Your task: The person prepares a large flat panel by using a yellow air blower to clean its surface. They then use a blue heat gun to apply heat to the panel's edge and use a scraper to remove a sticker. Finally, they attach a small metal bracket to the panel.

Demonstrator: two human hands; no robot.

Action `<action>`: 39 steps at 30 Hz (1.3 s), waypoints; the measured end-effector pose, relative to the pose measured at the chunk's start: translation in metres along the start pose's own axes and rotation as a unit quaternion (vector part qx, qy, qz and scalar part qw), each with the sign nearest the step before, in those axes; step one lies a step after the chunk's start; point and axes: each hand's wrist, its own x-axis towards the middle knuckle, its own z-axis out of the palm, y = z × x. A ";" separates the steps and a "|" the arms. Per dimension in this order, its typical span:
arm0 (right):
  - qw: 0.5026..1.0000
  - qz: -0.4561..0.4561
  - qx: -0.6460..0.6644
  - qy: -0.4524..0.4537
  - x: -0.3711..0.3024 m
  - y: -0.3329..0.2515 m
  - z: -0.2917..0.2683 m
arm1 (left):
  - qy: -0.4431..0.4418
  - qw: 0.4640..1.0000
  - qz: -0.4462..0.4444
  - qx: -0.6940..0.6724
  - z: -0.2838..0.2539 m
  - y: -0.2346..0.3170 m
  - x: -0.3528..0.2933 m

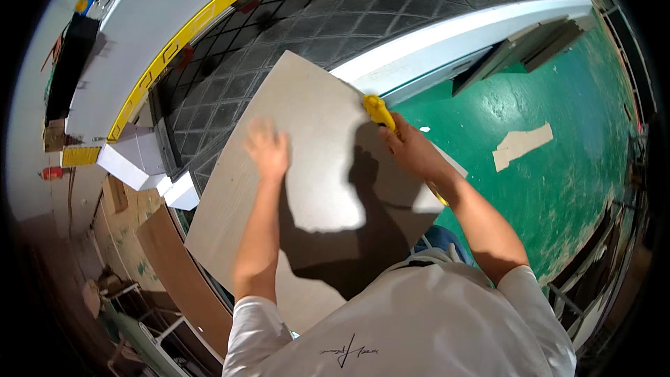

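A large beige-grey board lies tilted in front of me, with a corner pointing away. My left hand, slightly blurred, is over its left part with fingers stretched out. I cannot tell if it presses on the surface. At the board's far right edge, my right hand is closed round a yellow hand tool with a rounded head. The tool's underside is hidden, and its exact kind is unclear. Shadows of my head and arms fall across the board.
Beneath the board is a dark gridded machine table, with a white side rail and a yellow guide strip. Panels lean at the right. A beige offcut lies on the green floor. A brown panel stands left.
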 end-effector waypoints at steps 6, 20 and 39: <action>0.994 0.044 0.065 -0.076 0.024 -0.058 0.009 | -0.017 0.996 0.076 -0.035 0.013 0.115 0.107; 0.972 0.102 0.099 -0.186 0.049 -0.085 0.097 | 0.138 0.977 -0.153 -0.051 0.013 -0.036 0.030; 0.833 0.067 -0.089 -0.542 -0.028 -0.164 0.362 | 0.092 0.870 -0.476 -0.094 -0.104 -0.318 -0.328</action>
